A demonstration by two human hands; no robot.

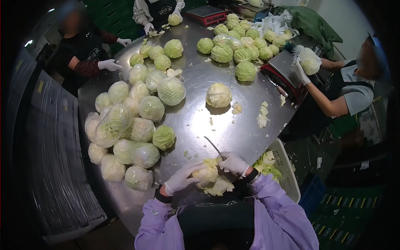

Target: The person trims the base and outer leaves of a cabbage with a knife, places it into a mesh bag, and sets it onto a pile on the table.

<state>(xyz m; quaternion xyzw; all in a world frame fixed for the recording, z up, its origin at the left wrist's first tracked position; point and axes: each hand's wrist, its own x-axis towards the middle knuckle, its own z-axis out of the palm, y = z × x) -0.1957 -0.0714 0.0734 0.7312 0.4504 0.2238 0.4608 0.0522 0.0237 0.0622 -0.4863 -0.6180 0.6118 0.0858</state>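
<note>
At the near edge of the steel table, a pale yellow-green cabbage [206,173] with loosened outer leaves is in front of me. My left hand [183,179], in a white glove, grips it from the left side. On its right, my gloved right hand [234,163] is closed around a knife [213,146], whose thin dark blade points up and left, away from me. Detached leaves [220,186] lie against the cabbage's lower side. Farther up the table stands a single trimmed cabbage [218,95], touched by nobody.
Several net-wrapped cabbages [141,129] are heaped on the left. Bare green cabbages [246,71] lie at the back. A white basket [287,177] of leaves stands at my right. Co-workers [333,91] stand around the steel table [196,137], near red scales [287,68].
</note>
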